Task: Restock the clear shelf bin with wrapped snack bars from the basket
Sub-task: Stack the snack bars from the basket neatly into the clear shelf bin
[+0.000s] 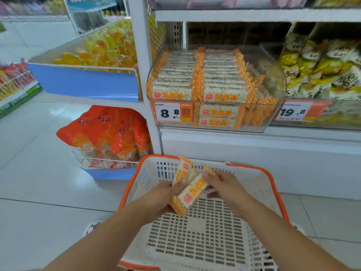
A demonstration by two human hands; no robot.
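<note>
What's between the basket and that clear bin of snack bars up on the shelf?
In the head view, only the plain white shelf base lies between the basket and the clear bin; nothing stands on that stretch.

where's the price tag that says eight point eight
In the head view, the price tag sits on the lower-left front of the clear shelf bin, left of centre, above the basket.

A shiny white tile floor [48, 157] spreads out to the left of the hands, a tall white shelf post [143, 71] stands up ahead of them, and white shelves [254, 15] run above in bright, even light.
</note>
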